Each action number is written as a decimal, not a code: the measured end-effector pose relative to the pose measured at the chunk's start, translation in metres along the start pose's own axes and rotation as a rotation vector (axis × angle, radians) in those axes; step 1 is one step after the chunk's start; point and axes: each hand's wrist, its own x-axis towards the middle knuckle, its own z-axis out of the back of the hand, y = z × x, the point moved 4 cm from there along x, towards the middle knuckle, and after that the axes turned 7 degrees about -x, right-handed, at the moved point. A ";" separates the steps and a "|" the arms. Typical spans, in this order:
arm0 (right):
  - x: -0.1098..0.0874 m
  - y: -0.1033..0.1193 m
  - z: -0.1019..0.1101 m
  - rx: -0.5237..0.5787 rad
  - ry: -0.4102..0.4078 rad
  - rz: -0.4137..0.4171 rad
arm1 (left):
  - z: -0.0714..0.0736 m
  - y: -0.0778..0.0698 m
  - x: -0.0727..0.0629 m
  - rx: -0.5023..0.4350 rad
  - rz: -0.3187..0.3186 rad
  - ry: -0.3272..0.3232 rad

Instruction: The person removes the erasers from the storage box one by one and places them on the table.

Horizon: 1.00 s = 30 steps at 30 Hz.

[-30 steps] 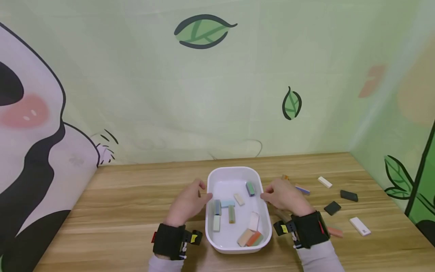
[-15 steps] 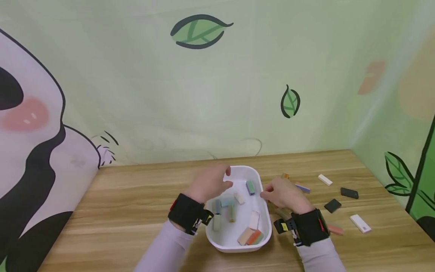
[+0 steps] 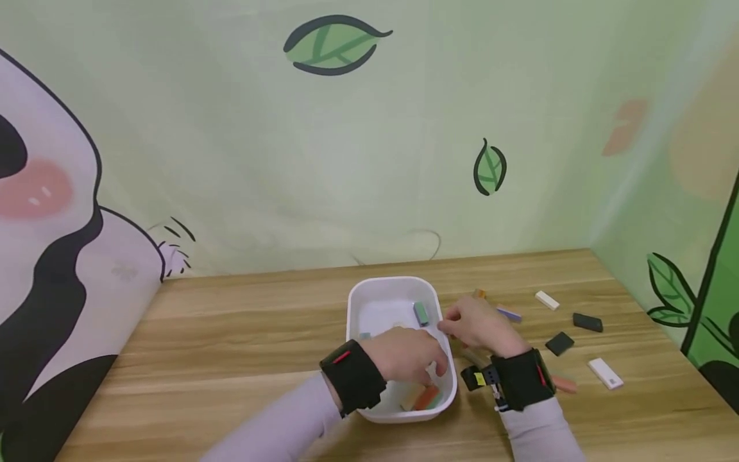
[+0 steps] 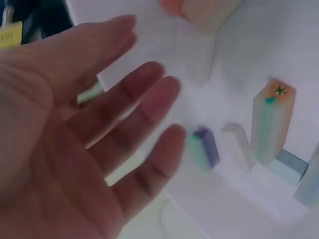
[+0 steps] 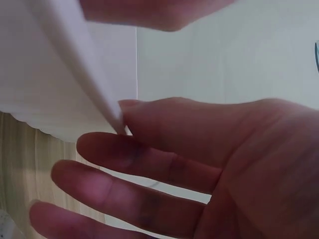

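Note:
A white plastic tub [image 3: 350, 314] with several small coloured blocks, which look like erasers, stands on the table. My right hand [image 3: 482, 326] pinches its right rim [image 5: 82, 64] between thumb and index finger. Over the tub's right half hovers my left hand [image 3: 404, 353], its fingers spread and loosely bent in the left wrist view, holding nothing. Below it lie an orange block [image 3: 427, 398] and other pieces, partly hidden by the hand. A green block [image 3: 421, 314] lies near the far right side. In the left wrist view an orange-and-green block [image 4: 271, 119] shows a dark star mark.
To the right of the tub lie loose pieces: a white block [image 3: 606, 373], two black blocks [image 3: 560, 343], a small white one [image 3: 546, 300], a blue one [image 3: 509, 313] and a reddish one [image 3: 564, 384]. A printed cloth backdrop [image 3: 260, 160] rises behind the table.
My left hand has left the tub's left rim and moved rightwards across it, over the blocks at the near right. The right hand keeps its pinch on the right rim.

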 end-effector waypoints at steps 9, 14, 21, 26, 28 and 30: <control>0.000 0.003 0.001 0.031 0.007 -0.006 | -0.012 -0.015 -0.002 0.176 -0.157 0.131; -0.001 0.001 0.002 0.033 -0.007 0.002 | -0.017 -0.021 -0.002 0.376 -0.181 0.078; -0.003 -0.003 0.001 0.042 -0.016 0.015 | -0.022 -0.027 -0.002 0.472 -0.192 0.022; -0.002 -0.003 -0.001 0.058 -0.013 0.025 | -0.019 -0.024 -0.006 0.423 -0.208 0.007; -0.001 -0.003 -0.001 0.061 -0.013 0.019 | -0.016 -0.023 -0.006 0.398 -0.198 -0.002; -0.001 -0.003 0.000 0.060 -0.014 0.010 | -0.011 -0.022 -0.007 0.369 -0.179 -0.013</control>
